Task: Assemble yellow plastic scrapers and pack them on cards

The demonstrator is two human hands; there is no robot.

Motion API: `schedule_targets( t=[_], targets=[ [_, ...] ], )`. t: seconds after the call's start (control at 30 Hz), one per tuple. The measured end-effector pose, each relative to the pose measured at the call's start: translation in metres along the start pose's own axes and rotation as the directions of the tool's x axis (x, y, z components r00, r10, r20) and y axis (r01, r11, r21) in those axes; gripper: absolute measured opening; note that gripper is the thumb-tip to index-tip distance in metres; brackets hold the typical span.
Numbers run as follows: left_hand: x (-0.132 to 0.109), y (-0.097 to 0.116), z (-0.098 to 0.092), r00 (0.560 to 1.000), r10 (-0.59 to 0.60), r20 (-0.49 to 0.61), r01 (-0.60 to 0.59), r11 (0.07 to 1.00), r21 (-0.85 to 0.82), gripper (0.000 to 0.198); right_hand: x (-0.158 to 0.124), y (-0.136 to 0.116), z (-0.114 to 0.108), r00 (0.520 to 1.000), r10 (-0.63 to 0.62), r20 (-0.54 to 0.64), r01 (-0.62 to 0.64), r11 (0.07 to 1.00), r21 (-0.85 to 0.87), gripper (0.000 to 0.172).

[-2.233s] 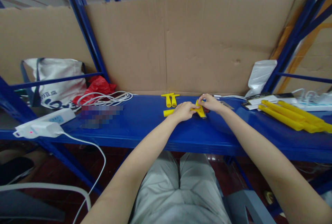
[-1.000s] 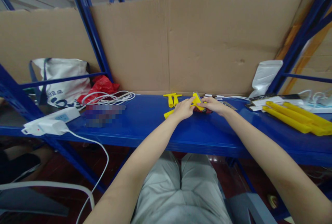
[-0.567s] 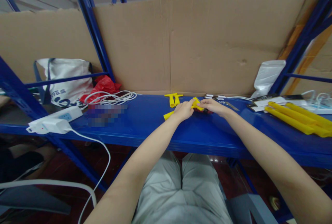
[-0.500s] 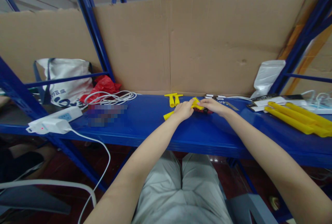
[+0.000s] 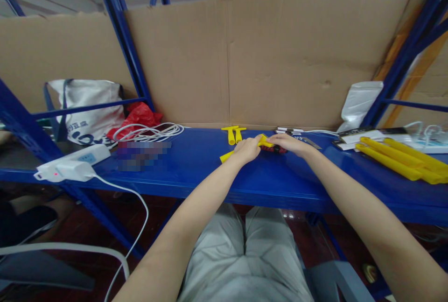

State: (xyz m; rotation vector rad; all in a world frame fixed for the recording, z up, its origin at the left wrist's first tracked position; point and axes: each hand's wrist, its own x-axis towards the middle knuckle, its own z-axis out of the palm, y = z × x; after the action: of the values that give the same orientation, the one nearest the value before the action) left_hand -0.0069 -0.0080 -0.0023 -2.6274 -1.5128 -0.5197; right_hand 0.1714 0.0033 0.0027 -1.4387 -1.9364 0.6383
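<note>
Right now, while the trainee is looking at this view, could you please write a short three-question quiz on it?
1. Multiple choice: What are the left hand and right hand both touching?
A) a white power strip
B) a yellow hand tool
C) a white cable

2. True or false: The white tote bag is to the left of the red plastic bag.

3. Count: How many yellow T-shaped tools sit on the blue shelf by the cardboard panel, beyond the hands?

Key: 1. B; 2. True; 3. Two.
</note>
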Motion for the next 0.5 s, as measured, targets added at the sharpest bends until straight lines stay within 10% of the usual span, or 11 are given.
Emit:
schedule_targets(
  t=[0.27,0.5],
  targets=[
    [0.002,-0.001,0.000,1.000,-0.011,-0.004,0.011,1.000,-0.023,0.055,-0.008,0.014,-0.048,0.928,0.001,-0.373,-0.228,0.792,-0.567,0.037],
    [0.002,-0.001,-0.001,1.000,-0.021,0.011,0.021,1.000,-0.021,0.054,-0.016,0.071,-0.091,0.835,0.283,-0.473,-0.538,0.603,-0.589,0.032]
  ],
)
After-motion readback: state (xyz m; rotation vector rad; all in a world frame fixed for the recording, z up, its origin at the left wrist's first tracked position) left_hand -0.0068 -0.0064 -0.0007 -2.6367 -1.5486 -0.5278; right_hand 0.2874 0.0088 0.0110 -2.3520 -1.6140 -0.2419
